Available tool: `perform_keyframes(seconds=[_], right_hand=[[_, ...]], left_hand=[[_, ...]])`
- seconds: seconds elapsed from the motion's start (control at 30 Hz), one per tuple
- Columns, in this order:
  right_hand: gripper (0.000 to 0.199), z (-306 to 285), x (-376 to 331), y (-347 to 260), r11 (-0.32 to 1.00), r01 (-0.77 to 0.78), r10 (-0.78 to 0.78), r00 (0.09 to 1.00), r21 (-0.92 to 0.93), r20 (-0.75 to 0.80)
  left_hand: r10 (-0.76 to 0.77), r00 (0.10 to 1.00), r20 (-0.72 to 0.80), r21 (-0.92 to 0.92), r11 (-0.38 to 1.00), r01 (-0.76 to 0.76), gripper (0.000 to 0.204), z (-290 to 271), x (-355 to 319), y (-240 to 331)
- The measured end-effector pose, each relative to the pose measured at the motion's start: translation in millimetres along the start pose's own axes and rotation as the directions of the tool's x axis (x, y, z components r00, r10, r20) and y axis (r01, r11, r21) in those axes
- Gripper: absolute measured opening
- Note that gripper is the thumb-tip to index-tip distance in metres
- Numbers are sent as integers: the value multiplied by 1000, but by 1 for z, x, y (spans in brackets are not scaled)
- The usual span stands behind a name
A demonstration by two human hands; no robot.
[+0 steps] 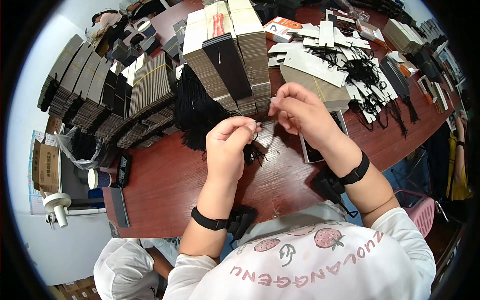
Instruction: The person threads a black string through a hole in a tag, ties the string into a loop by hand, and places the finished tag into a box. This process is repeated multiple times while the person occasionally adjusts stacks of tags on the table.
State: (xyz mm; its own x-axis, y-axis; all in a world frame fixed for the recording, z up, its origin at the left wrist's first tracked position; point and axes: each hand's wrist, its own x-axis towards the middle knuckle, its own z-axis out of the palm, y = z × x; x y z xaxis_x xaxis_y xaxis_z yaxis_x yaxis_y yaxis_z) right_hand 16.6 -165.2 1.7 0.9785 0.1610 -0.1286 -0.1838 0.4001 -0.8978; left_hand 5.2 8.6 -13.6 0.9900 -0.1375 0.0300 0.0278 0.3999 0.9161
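The black cord (258, 131) looks very light, limp and thin, probably not fragile but quick to tangle or slip sideways, so it is best pinched close to its end between thumb and forefinger pads, with little more than a light squeeze. The left grip (227, 140) appears clamped on it, thumb and forefinger together, and a dark bit of the cord shows right at the fingertips. Loose cord ends (255, 153) lie just below that grip, and a thick cord bundle (192, 112) spreads beyond it to the left, soft and easily snagged. The right grip (307, 112) is near, a little farther forward and apart from the left — its thumb and forefinger tips are close, but I cannot tell whether they hold anything. Beyond both grips stands a tall card stack (207, 75); below them is the bare red bench (280, 185)
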Motion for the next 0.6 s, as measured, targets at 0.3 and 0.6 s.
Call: perform_keyframes(seconds=[0.3, 0.6], right_hand=[[27, 1, -5, -11, 981, -19, 77, 952, -195, 296], [9, -7, -1, -4, 989, -102, 129, 954, -111, 271]], left_hand=[[-15, 999, 44, 1, 1000, 14, 8, -1, 1, 2], [-62, 997, 48, 16, 998, 61, 7, -3, 2, 1]])
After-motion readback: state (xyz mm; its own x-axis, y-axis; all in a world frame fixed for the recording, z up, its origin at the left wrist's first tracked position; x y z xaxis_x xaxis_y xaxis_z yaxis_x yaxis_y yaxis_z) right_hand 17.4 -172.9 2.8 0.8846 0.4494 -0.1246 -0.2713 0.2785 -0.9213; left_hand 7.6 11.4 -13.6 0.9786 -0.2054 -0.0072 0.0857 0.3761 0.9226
